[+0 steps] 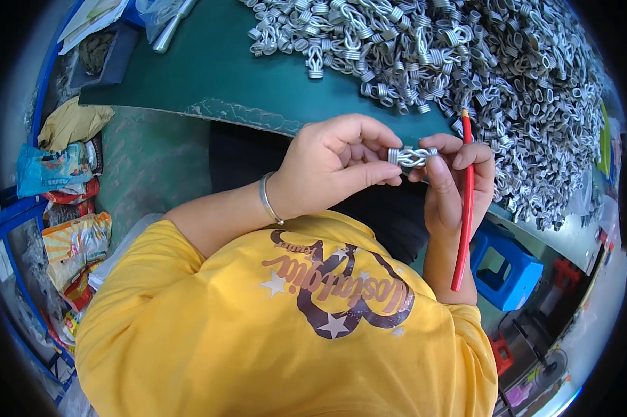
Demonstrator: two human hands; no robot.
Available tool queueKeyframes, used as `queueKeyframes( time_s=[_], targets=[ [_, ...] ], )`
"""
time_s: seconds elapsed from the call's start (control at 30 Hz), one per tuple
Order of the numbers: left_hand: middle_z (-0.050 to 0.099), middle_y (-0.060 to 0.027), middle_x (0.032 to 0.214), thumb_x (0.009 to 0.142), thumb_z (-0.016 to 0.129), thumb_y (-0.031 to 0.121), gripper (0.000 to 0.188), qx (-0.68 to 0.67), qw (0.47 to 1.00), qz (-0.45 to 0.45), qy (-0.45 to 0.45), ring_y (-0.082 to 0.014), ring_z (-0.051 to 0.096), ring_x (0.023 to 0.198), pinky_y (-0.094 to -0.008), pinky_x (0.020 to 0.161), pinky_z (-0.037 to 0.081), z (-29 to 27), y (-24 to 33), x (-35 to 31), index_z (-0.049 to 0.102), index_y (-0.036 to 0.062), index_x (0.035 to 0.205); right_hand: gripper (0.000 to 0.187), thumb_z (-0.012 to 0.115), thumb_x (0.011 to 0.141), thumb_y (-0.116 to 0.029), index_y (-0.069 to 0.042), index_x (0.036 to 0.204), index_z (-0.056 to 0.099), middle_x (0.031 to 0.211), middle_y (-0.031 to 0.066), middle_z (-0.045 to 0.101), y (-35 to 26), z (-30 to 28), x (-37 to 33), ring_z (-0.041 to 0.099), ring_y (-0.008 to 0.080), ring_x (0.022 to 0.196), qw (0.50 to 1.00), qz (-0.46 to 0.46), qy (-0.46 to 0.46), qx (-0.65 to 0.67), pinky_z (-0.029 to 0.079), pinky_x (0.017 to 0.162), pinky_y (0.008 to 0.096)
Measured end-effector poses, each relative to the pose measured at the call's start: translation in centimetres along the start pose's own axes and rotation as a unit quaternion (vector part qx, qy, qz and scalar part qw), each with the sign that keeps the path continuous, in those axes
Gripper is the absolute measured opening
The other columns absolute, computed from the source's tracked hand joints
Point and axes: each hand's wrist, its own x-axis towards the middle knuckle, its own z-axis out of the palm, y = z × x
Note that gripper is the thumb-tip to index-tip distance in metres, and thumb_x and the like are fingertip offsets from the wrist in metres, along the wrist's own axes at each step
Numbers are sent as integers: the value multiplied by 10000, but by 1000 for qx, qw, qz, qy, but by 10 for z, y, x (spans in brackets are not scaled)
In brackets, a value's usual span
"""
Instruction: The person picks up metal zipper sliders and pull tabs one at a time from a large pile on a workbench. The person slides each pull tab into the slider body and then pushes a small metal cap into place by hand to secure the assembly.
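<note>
A silvery wire fitting (412,157), with coiled bands at both ends and crossing loops between them, is held level in front of my chest. My left hand (341,156) pinches its left end between thumb and forefinger. The thumb and fingertips of my right hand (459,177) grip the other end. Also in the right hand, a slim red rod (466,208) with a yellowish tip runs upright between the fingers, its lower part lying along the forearm. Beyond both hands lies a big heap of similar wire fittings (424,52).
The heap spreads over the far and right parts of a green tabletop (223,76), whose worn near edge (251,119) runs just beyond my hands. A blue stool (504,267) stands below at the right. Coloured packets (77,240) fill a blue rack at the left.
</note>
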Motion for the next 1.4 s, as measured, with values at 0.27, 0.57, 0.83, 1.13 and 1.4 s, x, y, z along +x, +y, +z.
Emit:
queueKeyframes(
  time_s=[0.27, 0.57, 0.83, 1.13, 1.4],
  targets=[
    [553, -129, 923, 735, 616, -116, 258, 104, 987, 122, -8, -161, 597, 802, -246, 708, 515, -6, 1, 0, 541, -65, 977, 300, 622, 746, 86, -54, 845, 375, 944, 204, 575, 18, -7, -8, 594, 189, 806, 994, -86, -43, -55, 507, 655, 245],
    [548, -160, 965, 768, 556, -133, 210, 6, 999, 50, -15, -215, 620, 849, -263, 727, 518, -5, -5, -8, 529, -71, 967, 348, 666, 731, 25, -61, 873, 360, 884, 205, 578, 9, -13, -9, 595, 233, 769, 946, -268, -56, -171, 504, 632, 288],
    [570, -145, 998, 766, 577, -72, 199, 266, 958, -97, -48, -203, 633, 863, -258, 738, 526, -35, -30, -36, 572, -64, 965, 254, 629, 715, 98, -33, 808, 433, 865, 140, 612, -9, -59, -2, 568, 168, 746, 899, -161, 40, -406, 456, 699, 249],
    [627, -128, 924, 777, 608, 7, 208, 256, 955, -125, -82, -176, 634, 873, -256, 731, 519, -28, -32, -26, 586, -43, 977, 204, 626, 705, 106, -16, 763, 474, 783, 126, 608, -5, -53, 1, 581, 195, 663, 815, -226, 5, -534, 468, 616, 266],
    [590, -121, 900, 804, 565, -59, 328, -26, 996, -65, -59, -154, 619, 769, -247, 667, 526, 1, -10, -6, 474, -49, 1120, 187, 552, 818, 37, -52, 839, 389, 848, 175, 595, -9, -24, -6, 600, 166, 615, 999, 33, -24, -10, 498, 576, 232]
  ],
)
